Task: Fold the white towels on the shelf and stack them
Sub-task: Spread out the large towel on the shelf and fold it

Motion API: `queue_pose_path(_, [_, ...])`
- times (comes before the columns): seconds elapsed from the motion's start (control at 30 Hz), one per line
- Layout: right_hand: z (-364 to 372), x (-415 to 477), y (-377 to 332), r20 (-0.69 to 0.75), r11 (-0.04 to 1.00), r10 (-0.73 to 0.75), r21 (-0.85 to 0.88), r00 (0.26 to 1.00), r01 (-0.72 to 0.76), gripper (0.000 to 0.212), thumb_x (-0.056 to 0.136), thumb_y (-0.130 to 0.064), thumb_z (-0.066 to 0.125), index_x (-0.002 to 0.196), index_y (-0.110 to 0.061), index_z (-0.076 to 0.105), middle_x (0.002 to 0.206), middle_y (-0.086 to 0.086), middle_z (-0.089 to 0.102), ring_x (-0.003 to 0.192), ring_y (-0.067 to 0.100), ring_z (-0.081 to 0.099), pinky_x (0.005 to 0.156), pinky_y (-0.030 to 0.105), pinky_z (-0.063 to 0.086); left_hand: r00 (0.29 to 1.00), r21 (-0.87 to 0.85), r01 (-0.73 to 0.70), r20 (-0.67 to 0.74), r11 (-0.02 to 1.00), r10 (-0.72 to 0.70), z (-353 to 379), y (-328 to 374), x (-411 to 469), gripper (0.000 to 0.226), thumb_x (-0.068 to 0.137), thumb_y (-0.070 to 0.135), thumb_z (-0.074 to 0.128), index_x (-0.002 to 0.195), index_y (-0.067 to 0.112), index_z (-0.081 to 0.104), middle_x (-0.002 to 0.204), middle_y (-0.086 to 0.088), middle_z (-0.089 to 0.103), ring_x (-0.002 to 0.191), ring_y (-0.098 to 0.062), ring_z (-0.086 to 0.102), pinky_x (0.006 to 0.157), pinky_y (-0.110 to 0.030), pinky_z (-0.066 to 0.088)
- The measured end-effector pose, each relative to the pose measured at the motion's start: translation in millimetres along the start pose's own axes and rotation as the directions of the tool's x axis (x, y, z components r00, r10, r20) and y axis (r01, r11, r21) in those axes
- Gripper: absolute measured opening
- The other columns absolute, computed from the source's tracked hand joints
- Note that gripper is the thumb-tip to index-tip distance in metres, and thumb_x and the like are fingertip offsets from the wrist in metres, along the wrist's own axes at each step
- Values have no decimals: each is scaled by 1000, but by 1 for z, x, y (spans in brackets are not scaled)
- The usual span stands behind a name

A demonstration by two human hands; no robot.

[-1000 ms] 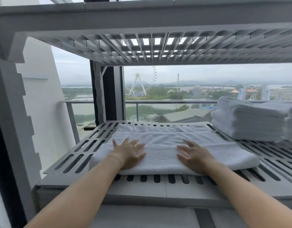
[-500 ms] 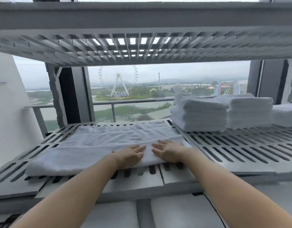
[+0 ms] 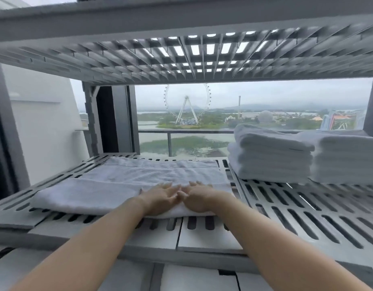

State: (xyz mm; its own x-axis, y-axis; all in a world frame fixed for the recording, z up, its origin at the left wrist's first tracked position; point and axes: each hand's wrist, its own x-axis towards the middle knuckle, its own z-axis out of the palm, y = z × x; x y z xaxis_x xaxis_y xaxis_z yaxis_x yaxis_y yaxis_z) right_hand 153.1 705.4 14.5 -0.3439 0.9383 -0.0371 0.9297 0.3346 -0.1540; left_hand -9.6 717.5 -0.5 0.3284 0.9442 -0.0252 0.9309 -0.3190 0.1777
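Note:
A white towel (image 3: 110, 185), folded into a long flat strip, lies across the left half of the grey slotted shelf (image 3: 303, 208). My left hand (image 3: 160, 199) and my right hand (image 3: 199, 199) rest flat on the towel's right end, side by side and almost touching, fingers straight. Two stacks of folded white towels stand at the back right: the nearer stack (image 3: 269, 156) and a second stack (image 3: 347, 158) beside it.
Another slotted shelf (image 3: 181, 57) hangs low overhead. Grey uprights (image 3: 91, 120) stand at the back left, with a window and balcony rail behind. The shelf's right front part is bare slats. White bundles (image 3: 194, 278) lie on the level below.
Both hands slid from the towel's middle to its right end and came close together. My view swung right, then slightly back.

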Motion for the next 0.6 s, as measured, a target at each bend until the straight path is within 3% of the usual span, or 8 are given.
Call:
queue_pose_path(0.17, [7, 17, -26, 56, 994, -108, 25, 993, 106, 54, 99, -43, 16, 149, -22, 14, 159, 5, 5, 146, 26, 1, 116, 47, 2, 995, 32, 99, -22, 995, -98, -4, -27, -18, 51, 96, 55, 17, 146, 44, 10, 158, 13, 5, 145, -10, 1, 113, -58, -5])
queue_pose_path(0.33, [12, 38, -55, 103, 991, -124, -44, 987, 129, 58, 99, -46, 17, 150, -19, 9, 159, 3, -3, 146, 28, -4, 117, 50, 1, 976, 77, 217, -30, 973, -215, -10, -77, -31, 55, 95, 58, 15, 147, 42, 8, 158, 11, 2, 145, -9, -2, 113, -54, -6])
queue_pose_path(0.6, [28, 81, -110, 84, 987, -157, -4, 984, 158, 60, 97, -53, 14, 150, -27, 0, 159, -4, -6, 146, 20, -8, 114, 53, -9, 993, 71, 114, -36, 991, -112, -21, -142, -38, 55, 94, 60, 14, 146, 44, 7, 158, 12, 5, 144, -7, -2, 113, -47, -5])
